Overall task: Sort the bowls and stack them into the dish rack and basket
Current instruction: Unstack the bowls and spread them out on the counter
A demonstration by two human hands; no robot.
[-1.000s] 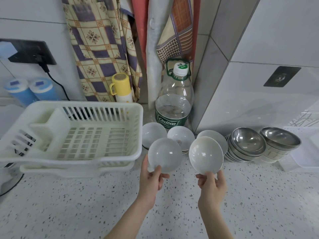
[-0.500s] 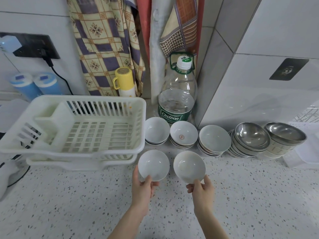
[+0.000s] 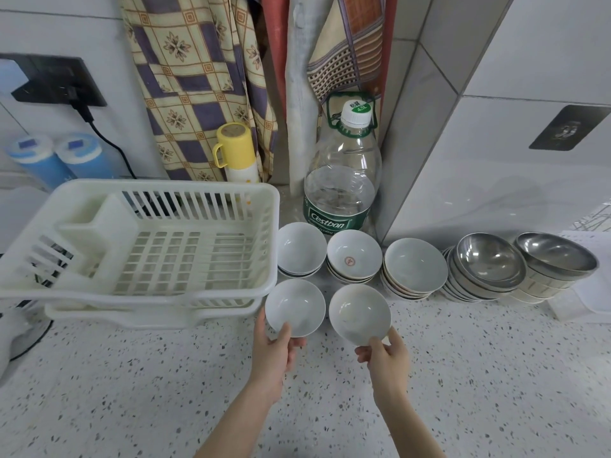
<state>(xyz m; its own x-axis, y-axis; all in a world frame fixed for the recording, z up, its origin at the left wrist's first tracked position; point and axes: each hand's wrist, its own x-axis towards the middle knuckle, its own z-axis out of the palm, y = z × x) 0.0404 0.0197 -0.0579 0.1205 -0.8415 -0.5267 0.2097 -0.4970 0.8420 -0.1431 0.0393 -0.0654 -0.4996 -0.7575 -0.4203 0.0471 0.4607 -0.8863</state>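
My left hand (image 3: 276, 353) pinches the near rim of a small white bowl (image 3: 295, 305), thumb inside it. My right hand (image 3: 385, 357) pinches a second white bowl (image 3: 358, 314) the same way. Both bowls are held just above the counter, in front of three stacks of white bowls (image 3: 301, 247) (image 3: 353, 254) (image 3: 415, 264). Two stacks of steel bowls (image 3: 491, 261) (image 3: 557, 256) stand further right. The white plastic dish rack (image 3: 139, 292) sits to the left with nothing in it.
A large water bottle (image 3: 342, 180) stands behind the white stacks, next to a yellow flask (image 3: 236, 153). Hanging cloths (image 3: 198, 77) cover the wall. Two blue containers (image 3: 49, 157) and a plugged cable (image 3: 99, 133) are at far left. A white tray (image 3: 591, 299) lies at the right edge.
Both hands have lowered their bowls from raised and tilted toward me to near the counter, openings now facing up. The camera view has dipped slightly.
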